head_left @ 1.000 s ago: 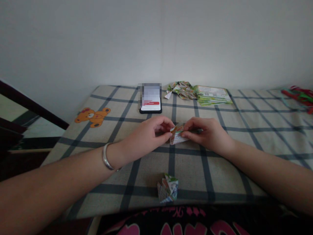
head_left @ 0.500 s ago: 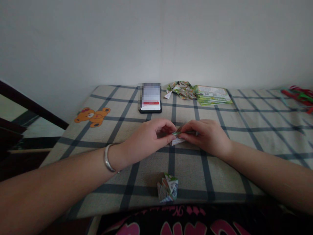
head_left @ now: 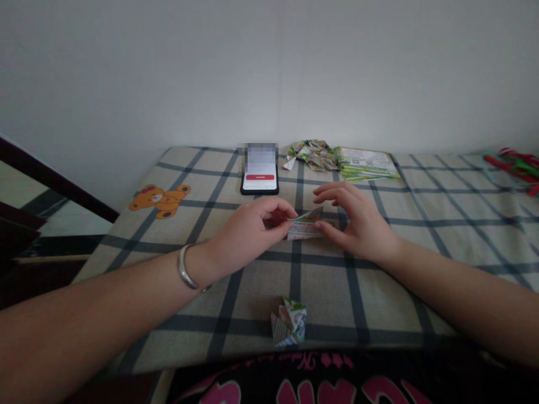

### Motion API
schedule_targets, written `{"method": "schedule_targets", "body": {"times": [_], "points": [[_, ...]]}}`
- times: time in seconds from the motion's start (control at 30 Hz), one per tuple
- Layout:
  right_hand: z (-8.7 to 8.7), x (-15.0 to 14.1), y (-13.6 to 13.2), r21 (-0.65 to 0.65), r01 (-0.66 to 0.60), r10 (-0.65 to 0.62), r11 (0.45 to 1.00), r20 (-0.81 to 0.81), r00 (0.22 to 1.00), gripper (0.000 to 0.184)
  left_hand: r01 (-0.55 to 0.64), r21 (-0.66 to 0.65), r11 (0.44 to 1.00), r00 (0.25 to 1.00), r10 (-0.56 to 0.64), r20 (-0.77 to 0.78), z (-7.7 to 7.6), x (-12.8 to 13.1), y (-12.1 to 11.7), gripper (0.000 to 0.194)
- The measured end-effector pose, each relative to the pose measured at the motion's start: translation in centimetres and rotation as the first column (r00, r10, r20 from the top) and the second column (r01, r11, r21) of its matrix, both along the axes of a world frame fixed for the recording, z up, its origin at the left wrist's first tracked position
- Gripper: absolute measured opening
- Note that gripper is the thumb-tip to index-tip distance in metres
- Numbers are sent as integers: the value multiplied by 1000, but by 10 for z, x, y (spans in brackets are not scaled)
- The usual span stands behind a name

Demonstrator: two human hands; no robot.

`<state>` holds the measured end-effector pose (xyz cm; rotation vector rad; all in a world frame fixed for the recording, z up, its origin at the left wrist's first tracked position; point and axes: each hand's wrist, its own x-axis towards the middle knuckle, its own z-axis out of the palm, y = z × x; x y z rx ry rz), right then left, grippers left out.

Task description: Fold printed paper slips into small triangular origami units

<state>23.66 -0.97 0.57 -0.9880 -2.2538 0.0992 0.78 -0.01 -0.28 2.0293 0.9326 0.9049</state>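
Note:
My left hand (head_left: 252,230) pinches the left end of a small folded printed paper (head_left: 306,226) just above the checked tablecloth (head_left: 379,280). A silver bangle (head_left: 184,269) circles that wrist. My right hand (head_left: 357,221) is at the paper's right side, its thumb against the paper's edge and its fingers spread and lifted above it. A finished folded paper piece (head_left: 288,322) stands near the table's front edge, below both hands.
A phone (head_left: 260,169) with a lit screen lies behind my hands. Crumpled folded papers (head_left: 314,153) and flat printed sheets (head_left: 366,163) lie by the wall. Red and green items (head_left: 516,165) sit at the far right. An orange bear print (head_left: 160,199) marks the cloth at left.
My right hand's fingers have lifted and spread, away from their pinch on the paper. The paper now lies flatter and longer between my hands.

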Motion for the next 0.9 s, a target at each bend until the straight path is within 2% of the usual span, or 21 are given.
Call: {"method": "schedule_targets", "body": {"times": [0.13, 0.27, 0.67, 0.9], "points": [[0, 1, -1, -143, 21, -16, 990, 36, 999, 27, 1, -5, 1000, 1000, -1, 0, -1, -1, 1, 14], [0, -1, -3, -203, 51, -38, 978, 67, 997, 24, -8, 10, 1000, 1000, 8, -6, -3, -3, 3, 13], [-6, -2, 1, -239, 59, -72, 969, -45, 996, 16, -23, 36, 999, 999, 24, -23, -4, -3, 6, 13], [-5, -2, 0, -235, 40, -51, 971, -43, 998, 13, -31, 147, 989, 991, 50, -126, -1, -3, 6, 15]]}}
